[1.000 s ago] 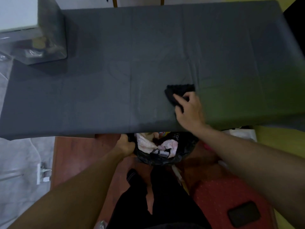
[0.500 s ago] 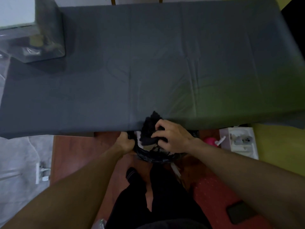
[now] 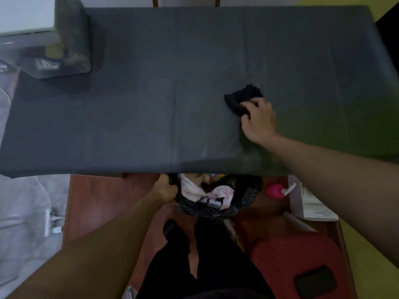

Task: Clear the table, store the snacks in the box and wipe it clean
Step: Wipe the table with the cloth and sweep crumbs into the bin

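A table under a dark grey cloth [image 3: 151, 93] fills the upper part of the head view. My right hand [image 3: 258, 120] presses a black wiping cloth [image 3: 241, 98] onto the table, right of centre, fingers closed over its near edge. Below the table's front edge, my left hand [image 3: 165, 187] grips the rim of a black bin bag [image 3: 244, 201] holding pink and white wrappers and rubbish. A clear plastic box [image 3: 64, 50] with a white lid stands on the table's far left corner, snack packets dimly visible inside.
On the floor to the right are a pink bottle [image 3: 275, 190], a white carton [image 3: 308, 203] and a red cushion [image 3: 291, 255] with a black phone [image 3: 315, 281] on it. My legs in black trousers [image 3: 205, 266] stand below the bin bag. A white plug strip [image 3: 51, 223] lies at the left.
My right hand carried the black cloth from over the bin bag at the table's edge back up onto the table, farther and to the right. My left hand stayed on the bag's rim.
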Available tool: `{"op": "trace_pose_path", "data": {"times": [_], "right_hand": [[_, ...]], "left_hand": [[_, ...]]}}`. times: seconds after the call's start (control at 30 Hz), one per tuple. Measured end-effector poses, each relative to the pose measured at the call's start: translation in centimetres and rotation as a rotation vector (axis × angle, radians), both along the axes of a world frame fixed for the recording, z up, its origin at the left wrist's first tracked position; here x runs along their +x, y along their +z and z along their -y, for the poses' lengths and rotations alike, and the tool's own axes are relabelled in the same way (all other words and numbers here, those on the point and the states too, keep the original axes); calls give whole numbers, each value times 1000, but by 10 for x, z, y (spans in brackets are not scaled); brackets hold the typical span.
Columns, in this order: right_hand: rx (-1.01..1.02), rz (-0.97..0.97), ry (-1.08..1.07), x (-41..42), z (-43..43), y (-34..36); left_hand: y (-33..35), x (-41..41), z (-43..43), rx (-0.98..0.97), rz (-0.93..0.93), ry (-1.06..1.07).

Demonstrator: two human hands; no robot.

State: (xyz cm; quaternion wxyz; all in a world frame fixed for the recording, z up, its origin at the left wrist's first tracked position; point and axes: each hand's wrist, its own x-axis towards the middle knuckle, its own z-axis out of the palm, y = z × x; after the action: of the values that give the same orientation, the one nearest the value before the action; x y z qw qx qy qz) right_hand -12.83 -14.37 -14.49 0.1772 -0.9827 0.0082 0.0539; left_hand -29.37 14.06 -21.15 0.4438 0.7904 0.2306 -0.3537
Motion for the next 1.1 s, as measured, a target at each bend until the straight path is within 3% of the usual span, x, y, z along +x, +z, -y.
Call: {"op": "trace_pose_path", "data": {"times": [0.13, 0.23, 0.33, 0.43, 0.67, 0.83, 0.93, 1.1], "right_hand": [[-148, -100, 124, -9, 7, -13], [-260, 83, 186, -27, 1, -10], [-194, 243, 408, -61, -9, -9], [-108, 175, 571, -101, -15, -15], [-81, 119, 459, -167, -27, -27], [-256, -194, 175, -210, -36, -44], [-110, -322, 129, -224, -44, -51], [34, -376, 135, -242, -63, -50]], "left_hand": [[1, 3, 1, 9, -3, 25], [3, 2, 0, 3, -7, 43], [5, -2, -1, -10, 3, 49], [6, -10, -4, -34, 2, 50], [9, -41, -23, -41, 3, 47], [13, -72, -46, -5, -6, 35], [15, -90, -61, -11, 16, 25], [19, -117, -88, -35, -3, 59]]}}
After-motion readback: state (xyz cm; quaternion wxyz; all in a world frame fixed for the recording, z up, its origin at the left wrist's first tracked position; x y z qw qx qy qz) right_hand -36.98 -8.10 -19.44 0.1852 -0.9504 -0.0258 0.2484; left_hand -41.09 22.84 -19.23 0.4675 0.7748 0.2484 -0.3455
